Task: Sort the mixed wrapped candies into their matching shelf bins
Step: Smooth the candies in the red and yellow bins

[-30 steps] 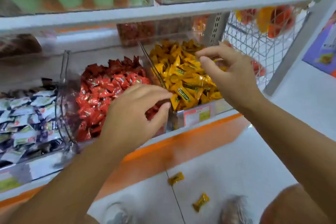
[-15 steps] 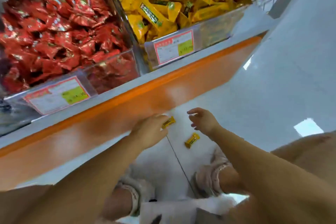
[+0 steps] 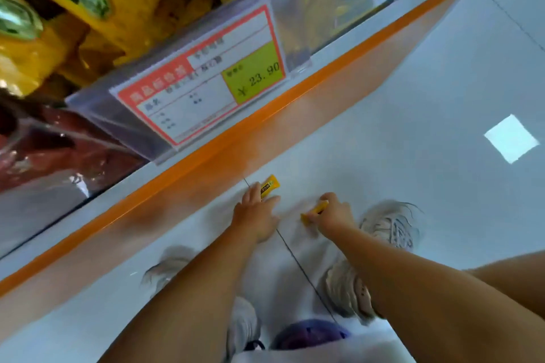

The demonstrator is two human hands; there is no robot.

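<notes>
Both my hands are down at the white floor below the shelf. My left hand (image 3: 255,212) pinches one yellow wrapped candy (image 3: 269,185), which sticks up past my fingers. My right hand (image 3: 334,212) is closed on a second yellow wrapped candy (image 3: 314,211), whose end pokes out to the left. Above, at the top left, the clear bin of yellow candies (image 3: 88,9) looms very close, with a red and green price label (image 3: 203,76) on its front. Beside it, at the far left, part of the bin of red candies (image 3: 44,153) shows.
The shelf's orange front edge (image 3: 265,132) runs diagonally just above my hands. My two pale shoes (image 3: 389,227) stand on the floor tiles (image 3: 413,97), one beside my right hand. A dark tile joint runs between my hands.
The view has dropped closer to the floor and shelf. My left hand has lifted its yellow candy, and my right hand has closed on the second yellow candy that lay on the floor.
</notes>
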